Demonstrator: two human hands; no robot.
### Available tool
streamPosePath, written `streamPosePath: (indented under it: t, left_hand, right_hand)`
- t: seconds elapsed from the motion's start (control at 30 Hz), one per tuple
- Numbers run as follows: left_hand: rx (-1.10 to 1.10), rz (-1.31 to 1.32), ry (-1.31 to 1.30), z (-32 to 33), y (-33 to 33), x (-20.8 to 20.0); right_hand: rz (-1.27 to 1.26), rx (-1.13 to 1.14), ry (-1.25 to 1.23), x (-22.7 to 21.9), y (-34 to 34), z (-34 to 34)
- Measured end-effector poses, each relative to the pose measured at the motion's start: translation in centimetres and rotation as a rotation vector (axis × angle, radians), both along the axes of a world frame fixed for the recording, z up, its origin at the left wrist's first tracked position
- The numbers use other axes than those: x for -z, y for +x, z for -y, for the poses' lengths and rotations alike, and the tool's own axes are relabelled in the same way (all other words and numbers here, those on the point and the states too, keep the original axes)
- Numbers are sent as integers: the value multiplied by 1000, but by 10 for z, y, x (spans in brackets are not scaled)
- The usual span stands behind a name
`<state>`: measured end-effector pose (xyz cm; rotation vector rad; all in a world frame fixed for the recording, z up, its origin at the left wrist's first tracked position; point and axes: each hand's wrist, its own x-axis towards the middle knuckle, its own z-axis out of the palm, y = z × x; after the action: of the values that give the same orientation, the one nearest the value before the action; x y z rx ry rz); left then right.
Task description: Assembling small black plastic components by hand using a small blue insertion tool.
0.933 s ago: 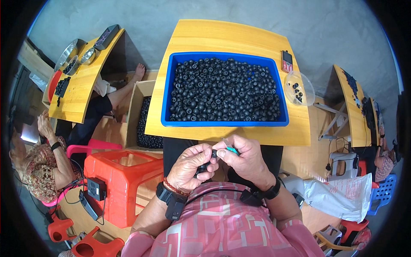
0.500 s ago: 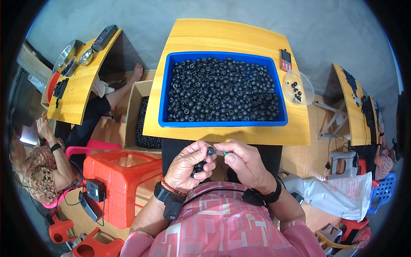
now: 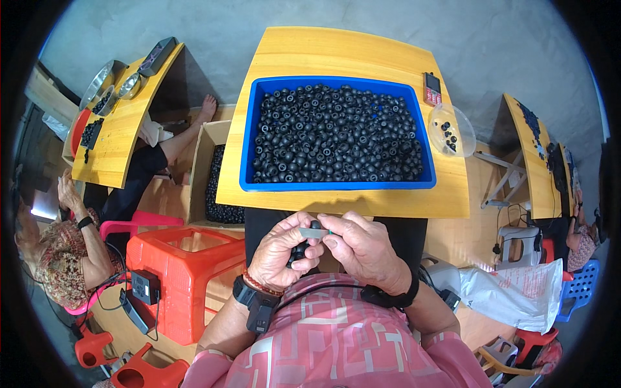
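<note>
My left hand (image 3: 279,253) is closed on several small round black parts, which look like ball-shaped caps. One black ball (image 3: 315,224) pokes up between its thumb and fingertips, and more black balls (image 3: 298,253) sit in the curled fingers. In my right hand (image 3: 365,249), the fingers pinch a small knife (image 3: 312,233). Its flat grey blade lies across the ball in the left fingertips, and a bit of green shows by the right fingers. Beyond both hands, a blue tray (image 3: 336,187) heaped with the same black balls rests on the wooden table (image 3: 343,205).
A clear plastic bowl (image 3: 465,132) with a few black balls and a red phone (image 3: 432,90) lie right of the tray. On the left stand a cardboard box (image 3: 198,171) of black parts and a red stool (image 3: 162,249). Another person (image 3: 72,258) sits far left.
My right hand has shifted slightly left towards my left hand. The knife blade, formerly seen edge-on, now shows its flat side across the black ball.
</note>
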<state>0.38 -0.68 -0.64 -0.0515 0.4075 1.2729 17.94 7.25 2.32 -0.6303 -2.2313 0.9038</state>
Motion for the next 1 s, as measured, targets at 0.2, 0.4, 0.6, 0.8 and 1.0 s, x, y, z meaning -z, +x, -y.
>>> streamPosePath:
  t: [0.2, 0.4, 0.6, 0.8, 1.0]
  left_hand:
    - [13, 11, 25, 1, -1, 2]
    - [7, -5, 37, 1, -1, 3]
    - [11, -33, 93, 1, -3, 0]
    - [-16, -97, 166, 2, 1, -12]
    - [-14, -117, 81, -4, 2, -10]
  right_hand:
    - [22, 1, 0, 0, 1, 0]
    - [55, -11, 49, 1, 1, -2]
    - [110, -21, 104, -5, 1, 0]
    - [-6, 104, -137, 12, 18, -15]
    - [-181, 40, -292, 6, 12, -6]
